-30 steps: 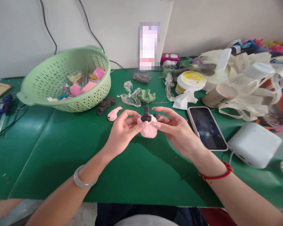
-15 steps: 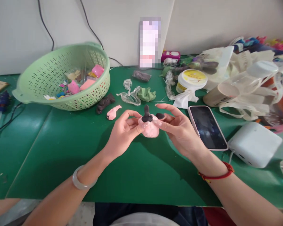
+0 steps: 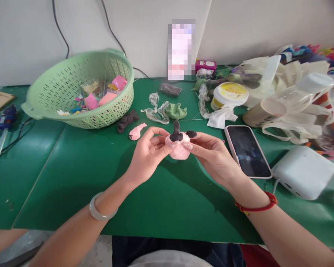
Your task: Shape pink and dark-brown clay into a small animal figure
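Observation:
Between my two hands, just above the green table, is a pink and black clay figure [image 3: 180, 151]. A black piece stands up from its top, and another black oval sticks out at its right. My left hand [image 3: 151, 150] pinches the figure's left side with the thumb in front. From the right, my right hand [image 3: 211, 150] grips it, thumb on the pink front and fingers behind. A small pink clay piece [image 3: 137, 131] with a thin tail lies left of my left hand, beside a dark clay lump [image 3: 127, 121].
A green colander [image 3: 105, 115] with colourful bits stands at the back left. Behind my hands lie crumpled plastic wrap [image 3: 157, 115] and green clay [image 3: 176, 111]. To the right are a white tub [image 3: 229, 97], a phone [image 3: 248, 152], a white box-shaped device [image 3: 306, 172] and plastic bags.
My right fingers have closed in slightly behind the figure. The whole view has shifted a little; both hands still hold the clay figure in much the same pose.

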`<state>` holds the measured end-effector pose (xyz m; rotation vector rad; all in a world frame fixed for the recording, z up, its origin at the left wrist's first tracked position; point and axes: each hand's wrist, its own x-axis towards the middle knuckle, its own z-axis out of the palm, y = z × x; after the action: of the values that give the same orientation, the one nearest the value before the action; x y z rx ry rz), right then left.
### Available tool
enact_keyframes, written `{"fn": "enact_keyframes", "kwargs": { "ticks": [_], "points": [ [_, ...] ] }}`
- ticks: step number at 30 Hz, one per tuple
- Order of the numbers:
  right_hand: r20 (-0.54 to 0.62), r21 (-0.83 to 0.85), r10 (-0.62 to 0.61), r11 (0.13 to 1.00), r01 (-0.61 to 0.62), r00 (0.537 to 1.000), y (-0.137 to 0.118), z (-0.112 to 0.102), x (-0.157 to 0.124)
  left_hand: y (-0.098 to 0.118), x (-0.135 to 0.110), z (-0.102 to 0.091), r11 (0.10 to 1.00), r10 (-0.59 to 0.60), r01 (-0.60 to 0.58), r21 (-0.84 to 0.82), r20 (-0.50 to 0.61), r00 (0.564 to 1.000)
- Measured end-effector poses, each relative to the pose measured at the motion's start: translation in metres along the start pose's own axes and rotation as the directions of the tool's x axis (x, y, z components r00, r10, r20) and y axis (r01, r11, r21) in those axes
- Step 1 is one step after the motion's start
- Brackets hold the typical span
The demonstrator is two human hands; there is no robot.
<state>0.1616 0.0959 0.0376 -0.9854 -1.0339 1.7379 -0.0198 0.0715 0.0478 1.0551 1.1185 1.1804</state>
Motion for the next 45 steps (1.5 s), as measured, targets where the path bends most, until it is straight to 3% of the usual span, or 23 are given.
{"fn": "enact_keyframes", "kwargs": {
  "ticks": [7,26,32,36,45],
  "points": [
    [-0.022,0.033,0.01,0.999,-0.01,1.0,0.0026,-0.0003,0.0017,-0.0041,0.0013,0.0003,0.998,-0.056,0.056,-0.03,0.002,0.998],
    [-0.067,-0.031,-0.034,0.999,0.032,0.997,0.0034,0.0012,0.0007,-0.0031,0.0008,0.0008,1.0,-0.026,0.026,0.014,-0.005,1.0],
    [-0.026,-0.026,-0.032,0.999,0.031,0.999,0.0054,-0.002,0.0036,-0.0057,0.0021,0.0,0.998,-0.055,0.055,-0.016,0.005,0.998],
    [-0.02,-0.039,-0.026,0.999,0.025,0.999,0.0018,-0.0016,0.0004,-0.0039,0.0024,0.0001,1.0,-0.012,0.012,0.011,-0.022,1.0],
    [-0.154,-0.107,-0.179,0.981,0.163,0.972,0.0001,-0.0004,0.0012,-0.0044,0.0032,-0.0016,1.0,0.019,-0.017,0.022,-0.051,0.999]
  ]
}}
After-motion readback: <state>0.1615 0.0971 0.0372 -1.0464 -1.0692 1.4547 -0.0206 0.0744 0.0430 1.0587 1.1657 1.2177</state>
